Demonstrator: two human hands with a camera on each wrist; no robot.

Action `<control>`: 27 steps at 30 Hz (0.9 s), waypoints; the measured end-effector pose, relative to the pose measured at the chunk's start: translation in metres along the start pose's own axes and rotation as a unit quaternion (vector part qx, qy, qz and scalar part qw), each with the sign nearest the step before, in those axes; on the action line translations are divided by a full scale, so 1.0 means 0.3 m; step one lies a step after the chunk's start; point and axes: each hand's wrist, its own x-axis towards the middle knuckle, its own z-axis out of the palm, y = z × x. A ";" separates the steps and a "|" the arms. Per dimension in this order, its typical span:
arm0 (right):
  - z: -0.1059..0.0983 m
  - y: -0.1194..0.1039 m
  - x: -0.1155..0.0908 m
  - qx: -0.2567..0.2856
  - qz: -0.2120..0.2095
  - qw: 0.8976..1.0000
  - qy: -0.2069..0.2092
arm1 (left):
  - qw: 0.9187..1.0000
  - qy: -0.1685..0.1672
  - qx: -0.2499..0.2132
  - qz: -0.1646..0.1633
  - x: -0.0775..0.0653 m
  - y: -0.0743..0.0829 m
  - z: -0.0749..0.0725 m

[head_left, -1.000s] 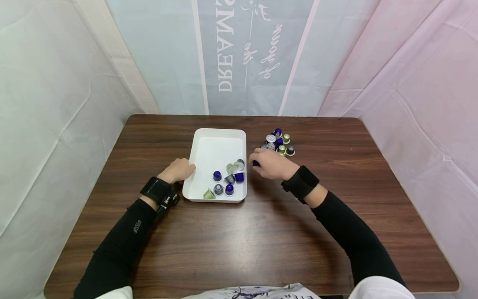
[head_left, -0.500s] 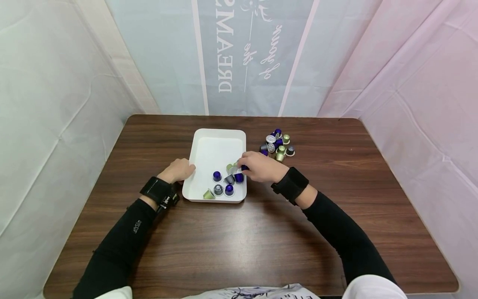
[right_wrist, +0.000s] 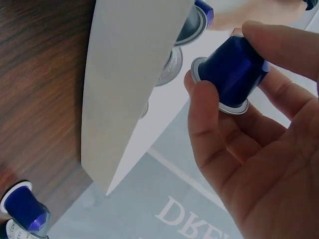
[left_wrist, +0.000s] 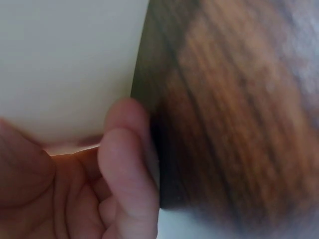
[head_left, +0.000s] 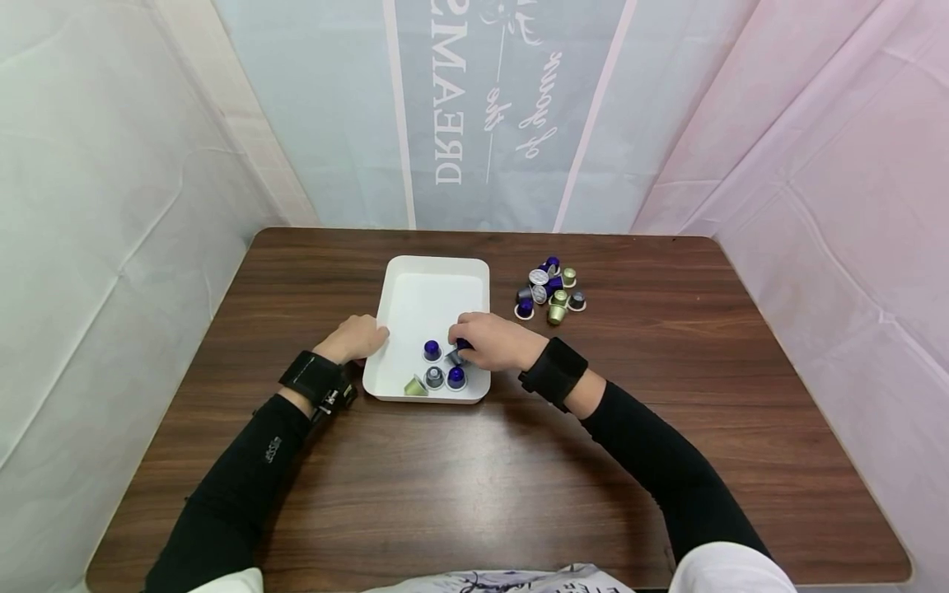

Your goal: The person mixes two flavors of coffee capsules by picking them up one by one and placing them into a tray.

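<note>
My right hand pinches a dark blue coffee capsule between thumb and fingers, over the right side of a white tray. Its silver rim faces away from the thumb in the right wrist view. At the tray's left edge, my left hand grips the tray wall; curled fingers show against it in the left wrist view. Near the front of the tray lie a blue capsule, a grey capsule and a green capsule. Another blue capsule stands just behind them. My right hand hides others.
A loose cluster of blue, green and grey capsules lies on the brown wooden table right of the tray, with a green capsule and a blue capsule at its near side. A printed curtain hangs behind the table.
My right hand has carried the blue capsule leftward from beside the cluster, across the tray's right rim, to over the capsules inside. My left hand has stayed at the tray's left edge.
</note>
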 end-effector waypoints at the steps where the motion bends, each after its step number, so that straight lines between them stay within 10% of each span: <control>1: 0.002 0.000 0.002 0.002 0.002 1.000 -0.001 | 1.000 -0.001 0.000 0.001 0.001 0.001 0.001; 27: -0.064 0.077 -0.045 0.024 0.053 0.998 0.029 | 1.000 0.003 -0.003 -0.006 0.000 0.000 0.001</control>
